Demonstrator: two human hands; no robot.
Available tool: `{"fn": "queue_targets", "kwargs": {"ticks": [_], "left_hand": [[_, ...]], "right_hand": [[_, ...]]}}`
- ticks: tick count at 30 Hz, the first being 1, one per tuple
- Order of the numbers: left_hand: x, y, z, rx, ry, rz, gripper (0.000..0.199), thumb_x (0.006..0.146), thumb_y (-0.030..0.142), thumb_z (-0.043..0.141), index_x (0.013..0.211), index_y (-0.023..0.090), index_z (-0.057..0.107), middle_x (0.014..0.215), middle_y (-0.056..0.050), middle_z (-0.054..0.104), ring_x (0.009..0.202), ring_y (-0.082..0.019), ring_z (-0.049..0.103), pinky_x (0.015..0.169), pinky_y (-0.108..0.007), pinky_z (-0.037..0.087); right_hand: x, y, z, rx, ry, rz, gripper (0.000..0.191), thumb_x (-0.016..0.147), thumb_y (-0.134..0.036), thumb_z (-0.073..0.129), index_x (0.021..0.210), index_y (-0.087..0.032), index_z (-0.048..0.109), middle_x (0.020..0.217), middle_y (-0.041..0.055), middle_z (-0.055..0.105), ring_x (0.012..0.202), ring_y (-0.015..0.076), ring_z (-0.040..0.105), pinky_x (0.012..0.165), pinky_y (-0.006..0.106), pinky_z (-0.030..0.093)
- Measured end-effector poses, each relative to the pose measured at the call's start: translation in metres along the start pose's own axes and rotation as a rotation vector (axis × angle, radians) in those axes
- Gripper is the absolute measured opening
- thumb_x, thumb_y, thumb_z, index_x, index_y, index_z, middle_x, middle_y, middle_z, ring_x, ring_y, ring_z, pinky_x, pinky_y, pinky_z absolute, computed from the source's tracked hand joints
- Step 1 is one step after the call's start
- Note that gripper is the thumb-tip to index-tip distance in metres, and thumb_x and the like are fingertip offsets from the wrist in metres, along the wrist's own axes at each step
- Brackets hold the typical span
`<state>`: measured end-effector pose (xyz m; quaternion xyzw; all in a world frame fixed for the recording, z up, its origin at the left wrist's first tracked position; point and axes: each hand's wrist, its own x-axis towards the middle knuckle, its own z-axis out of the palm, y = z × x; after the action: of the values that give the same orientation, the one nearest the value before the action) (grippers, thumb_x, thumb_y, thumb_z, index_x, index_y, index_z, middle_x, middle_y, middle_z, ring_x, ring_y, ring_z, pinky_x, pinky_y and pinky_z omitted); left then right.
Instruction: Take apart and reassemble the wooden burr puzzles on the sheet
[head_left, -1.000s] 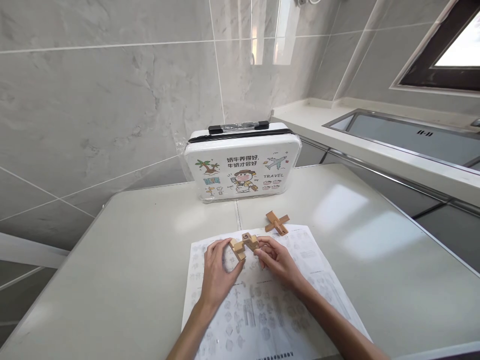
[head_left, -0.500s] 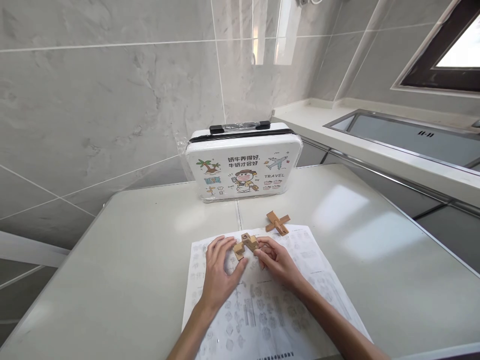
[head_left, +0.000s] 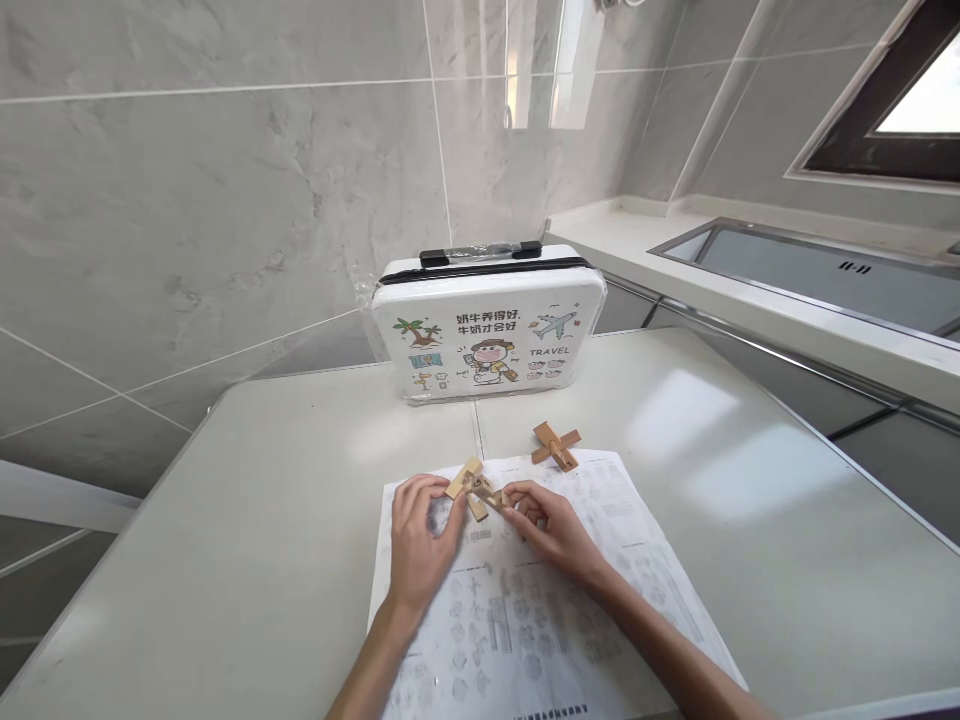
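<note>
My left hand [head_left: 421,535] is closed, its fingertips and thumb on a light wooden puzzle piece [head_left: 465,477] that slants up and away. My right hand [head_left: 551,525] pinches the right end of a notched wooden puzzle piece [head_left: 482,485], which has a dark mark on its face. These pieces meet between the hands, and a short wooden end juts toward me under them. Exactly how they interlock is too small to tell. Just beyond my right hand, a darker brown wooden cross of joined pieces [head_left: 553,446] rests at the top edge of the printed sheet [head_left: 517,610].
A white cartoon-printed case [head_left: 487,335] in clear plastic stands at the back of the pale table [head_left: 247,540], against the grey tiled wall. On the right is a counter [head_left: 750,275] with an inset sink [head_left: 825,275].
The light wooden pieces have turned and shifted slightly left, so a slanted piece now shows at upper left. My left hand has moved left and closed on it; the brown cross stays put.
</note>
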<state>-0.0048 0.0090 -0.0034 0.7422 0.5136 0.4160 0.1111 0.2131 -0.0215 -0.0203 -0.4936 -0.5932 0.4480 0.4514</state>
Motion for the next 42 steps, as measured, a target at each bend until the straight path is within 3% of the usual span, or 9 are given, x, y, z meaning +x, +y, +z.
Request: {"fn": "queue_targets", "kwargs": {"ticks": [3, 11, 17, 24, 29, 32, 35, 42], "left_hand": [[0.005, -0.010, -0.006, 0.119, 0.042, 0.011, 0.013, 0.099, 0.033, 0.068, 0.091, 0.024, 0.063, 0.107, -0.007, 0.073, 0.112, -0.028, 0.062, 0.097, -0.046, 0.051], [0.006, -0.013, -0.009, 0.351, 0.055, 0.047, 0.025, 0.091, 0.028, 0.071, 0.072, 0.024, 0.055, 0.104, -0.008, 0.073, 0.108, -0.031, 0.064, 0.089, -0.047, 0.048], [0.003, -0.006, -0.007, 0.349, -0.030, 0.076, 0.034, 0.081, 0.021, 0.072, 0.062, 0.023, 0.044, 0.110, -0.010, 0.070, 0.114, -0.033, 0.062, 0.090, -0.048, 0.049], [0.001, 0.002, -0.007, 0.272, -0.121, 0.103, 0.033, 0.075, 0.017, 0.072, 0.064, 0.024, 0.042, 0.121, -0.009, 0.068, 0.120, -0.034, 0.060, 0.093, -0.049, 0.051], [0.001, 0.003, -0.008, 0.206, -0.169, 0.059, 0.030, 0.070, 0.023, 0.076, 0.087, 0.024, 0.051, 0.128, -0.012, 0.062, 0.121, -0.036, 0.058, 0.096, -0.053, 0.053], [-0.001, 0.000, -0.006, 0.134, -0.244, 0.055, 0.051, 0.074, 0.027, 0.078, 0.118, 0.024, 0.053, 0.142, -0.014, 0.056, 0.134, -0.038, 0.052, 0.106, -0.056, 0.051], [-0.004, -0.004, -0.003, 0.073, -0.307, 0.065, 0.067, 0.086, 0.034, 0.077, 0.143, 0.026, 0.043, 0.152, -0.013, 0.052, 0.144, -0.036, 0.047, 0.115, -0.057, 0.046], [-0.008, -0.011, 0.001, -0.001, -0.371, -0.025, 0.065, 0.095, 0.034, 0.074, 0.152, 0.034, 0.041, 0.149, -0.011, 0.056, 0.138, -0.033, 0.055, 0.110, -0.054, 0.051]], "right_hand": [[0.000, 0.002, -0.001, -0.139, 0.094, -0.010, 0.023, 0.100, -0.041, 0.061, 0.109, -0.020, 0.067, 0.081, 0.0026, 0.067, 0.062, 0.0165, 0.056, 0.056, 0.028, 0.044], [-0.003, 0.012, 0.004, -0.429, 0.169, -0.042, 0.008, 0.095, -0.029, 0.059, 0.101, -0.023, 0.060, 0.071, -0.0034, 0.064, 0.058, 0.0156, 0.058, 0.059, 0.029, 0.044], [-0.003, 0.013, 0.004, -0.550, 0.208, -0.045, 0.008, 0.092, -0.028, 0.059, 0.089, -0.024, 0.053, 0.065, -0.0060, 0.058, 0.055, 0.0153, 0.057, 0.055, 0.027, 0.035], [-0.003, 0.015, 0.006, -0.636, 0.191, -0.049, 0.011, 0.092, -0.030, 0.058, 0.087, -0.024, 0.051, 0.064, -0.0063, 0.056, 0.052, 0.0151, 0.055, 0.053, 0.026, 0.031], [-0.003, 0.016, 0.006, -0.647, 0.193, -0.072, 0.009, 0.092, -0.028, 0.058, 0.086, -0.024, 0.052, 0.064, -0.0056, 0.058, 0.052, 0.0148, 0.056, 0.053, 0.026, 0.031], [-0.003, 0.017, 0.006, -0.657, 0.191, -0.092, 0.009, 0.093, -0.029, 0.059, 0.088, -0.023, 0.055, 0.064, -0.0055, 0.059, 0.053, 0.0149, 0.057, 0.054, 0.026, 0.031], [-0.004, 0.018, 0.006, -0.654, 0.182, -0.106, 0.010, 0.095, -0.031, 0.061, 0.091, -0.022, 0.059, 0.066, -0.0049, 0.061, 0.055, 0.0152, 0.060, 0.054, 0.026, 0.032], [-0.004, 0.017, 0.005, -0.622, 0.114, -0.131, 0.019, 0.101, -0.041, 0.062, 0.098, -0.022, 0.066, 0.073, -0.0018, 0.068, 0.057, 0.0157, 0.063, 0.059, 0.027, 0.039]]}}
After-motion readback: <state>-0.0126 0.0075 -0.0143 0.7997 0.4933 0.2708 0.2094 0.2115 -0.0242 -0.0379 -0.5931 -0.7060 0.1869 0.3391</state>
